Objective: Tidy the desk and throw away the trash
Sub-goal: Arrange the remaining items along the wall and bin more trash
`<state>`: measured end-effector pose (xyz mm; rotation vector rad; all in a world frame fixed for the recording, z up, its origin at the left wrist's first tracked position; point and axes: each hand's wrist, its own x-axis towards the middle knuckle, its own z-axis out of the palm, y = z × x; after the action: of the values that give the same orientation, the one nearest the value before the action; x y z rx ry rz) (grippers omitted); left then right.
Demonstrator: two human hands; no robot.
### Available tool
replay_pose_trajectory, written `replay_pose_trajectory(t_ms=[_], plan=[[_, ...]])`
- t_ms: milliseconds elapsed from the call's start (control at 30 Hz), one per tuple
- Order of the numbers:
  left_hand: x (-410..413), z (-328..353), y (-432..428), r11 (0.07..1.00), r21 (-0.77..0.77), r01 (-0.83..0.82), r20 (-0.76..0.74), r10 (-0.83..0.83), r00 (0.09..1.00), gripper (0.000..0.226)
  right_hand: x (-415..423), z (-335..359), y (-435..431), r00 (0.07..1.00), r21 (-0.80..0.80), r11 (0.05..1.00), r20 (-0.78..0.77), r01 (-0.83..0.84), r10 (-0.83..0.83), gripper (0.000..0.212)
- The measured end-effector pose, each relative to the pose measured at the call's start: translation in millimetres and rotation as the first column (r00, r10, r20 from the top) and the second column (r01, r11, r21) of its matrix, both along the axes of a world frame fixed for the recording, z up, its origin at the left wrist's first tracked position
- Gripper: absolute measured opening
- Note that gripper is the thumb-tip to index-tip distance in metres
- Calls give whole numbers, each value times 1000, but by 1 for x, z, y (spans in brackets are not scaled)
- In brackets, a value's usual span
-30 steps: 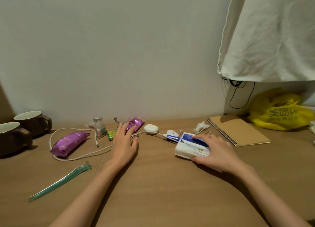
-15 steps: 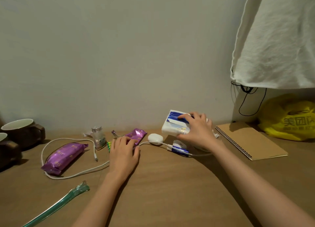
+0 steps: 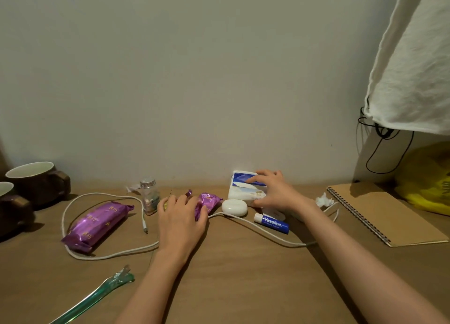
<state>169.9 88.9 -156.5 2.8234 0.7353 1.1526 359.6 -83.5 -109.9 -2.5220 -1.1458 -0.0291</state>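
Obs: left hand (image 3: 181,222) fingers curl over near end of purple wrapper (image 3: 210,200); wrapper's long axis runs far-right from fingertips. Right hand (image 3: 272,193) grips tissue pack (image 3: 241,186) at far wall.

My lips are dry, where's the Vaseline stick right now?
Head view, right of centre: the Vaseline stick lies on the desk just right of the white case, nearer than the right hand.

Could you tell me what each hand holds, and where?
Right hand grips the tissue pack by its right end; left hand covers the small purple wrapper, grip unclear.
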Motion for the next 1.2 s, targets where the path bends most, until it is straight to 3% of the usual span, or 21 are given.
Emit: replay_pose_trajectory(t_ms=[133,267,500,567,667,733,833,1067,1200], plan=[[-6,4,2,999,-44,-20,-5,20,1000,18,-7,-2,17,975,64,989,-169,-135,144,48],[-11,6,5,997,-70,-24,6,25,1000,17,-13,4,30,958,55,979,-198,-198,206,44],[-11,8,1,999,-32,25,45,-23,999,25,-21,7,41,913,22,968,-329,-250,243,51],[-11,8,-2,997,-27,72,22,-71,997,30,-28,7,42,904,119,974,-365,-191,222,59],[-10,5,-4,992,-66,109,-20,-110,994,31,-48,7,37,959,229,957,-177,-177,220,43],[-10,5,-3,991,-103,89,-37,-93,995,33,-60,6,31,972,92,968,3,-232,233,32],[-13,5,-1,988,-138,66,-18,-69,997,39,-69,1,23,966,-85,976,149,-199,210,44],[-13,4,-3,988,-125,90,-53,-98,994,51,-73,-3,4,978,-78,986,143,-145,155,44],[-13,3,-6,988,-104,118,-86,-127,988,65,-73,-1,-7,990,69,988,43,-136,133,45]])
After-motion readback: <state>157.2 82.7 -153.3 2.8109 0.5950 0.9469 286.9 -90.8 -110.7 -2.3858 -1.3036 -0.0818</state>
